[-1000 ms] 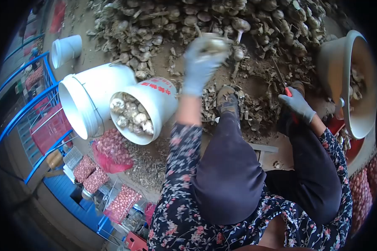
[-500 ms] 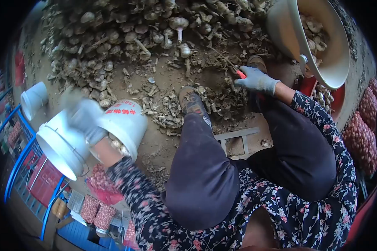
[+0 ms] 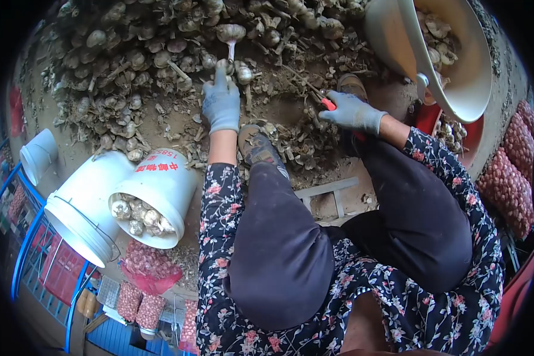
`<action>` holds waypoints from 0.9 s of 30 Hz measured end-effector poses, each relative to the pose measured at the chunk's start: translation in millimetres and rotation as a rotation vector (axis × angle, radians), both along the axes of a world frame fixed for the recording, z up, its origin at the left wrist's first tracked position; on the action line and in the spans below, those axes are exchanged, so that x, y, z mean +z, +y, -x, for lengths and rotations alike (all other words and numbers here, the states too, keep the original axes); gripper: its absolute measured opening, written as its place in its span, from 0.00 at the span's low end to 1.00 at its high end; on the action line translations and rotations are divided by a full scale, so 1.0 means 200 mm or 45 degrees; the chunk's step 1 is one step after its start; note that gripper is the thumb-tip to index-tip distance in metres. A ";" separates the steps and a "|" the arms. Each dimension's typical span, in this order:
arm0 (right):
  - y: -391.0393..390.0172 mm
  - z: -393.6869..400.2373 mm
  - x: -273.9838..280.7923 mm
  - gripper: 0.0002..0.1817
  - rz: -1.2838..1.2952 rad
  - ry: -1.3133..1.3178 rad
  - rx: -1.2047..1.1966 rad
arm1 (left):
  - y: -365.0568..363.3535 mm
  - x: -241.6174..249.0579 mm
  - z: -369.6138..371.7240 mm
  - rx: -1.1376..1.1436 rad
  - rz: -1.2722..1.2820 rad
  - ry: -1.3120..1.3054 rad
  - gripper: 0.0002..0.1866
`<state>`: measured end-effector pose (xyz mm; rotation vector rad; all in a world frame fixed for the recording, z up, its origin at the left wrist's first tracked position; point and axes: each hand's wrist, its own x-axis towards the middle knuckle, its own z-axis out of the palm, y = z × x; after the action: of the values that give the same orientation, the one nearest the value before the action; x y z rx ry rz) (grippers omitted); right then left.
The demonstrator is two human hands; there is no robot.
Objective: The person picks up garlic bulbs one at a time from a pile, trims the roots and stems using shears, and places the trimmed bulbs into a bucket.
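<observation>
Head camera, looking steeply down, close.

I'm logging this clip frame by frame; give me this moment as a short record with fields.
left hand: grey-gloved left hand reaching into the pile of unpeeled, dirt-covered garlic bulbs, fingers touching a bulb
right hand: grey-gloved right hand holding red-handled shears near the ground
nearby containers: white plastic bucket with red lettering, tipped, holding trimmed garlic; beige plastic basin with garlic
ground: bare earth strewn with dry garlic scraps
</observation>
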<state>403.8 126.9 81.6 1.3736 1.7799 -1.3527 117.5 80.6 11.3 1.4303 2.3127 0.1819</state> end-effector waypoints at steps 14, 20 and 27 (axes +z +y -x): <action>0.00 -0.01 0.00 0.31 -0.068 0.066 -0.020 | 0.08 -0.12 0.09 -0.091 -0.158 -0.113 0.25; 0.01 -0.03 -0.01 0.31 0.022 0.035 -0.084 | -0.24 -0.14 0.14 0.366 -0.559 -0.388 0.20; 0.02 -0.03 -0.02 0.32 -0.012 0.072 -0.127 | -0.71 1.04 1.10 0.355 -1.474 -0.474 0.08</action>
<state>410.4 130.5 78.2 1.4599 1.7769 -1.4497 -102.2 -61.3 220.0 1.2645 2.0701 1.9147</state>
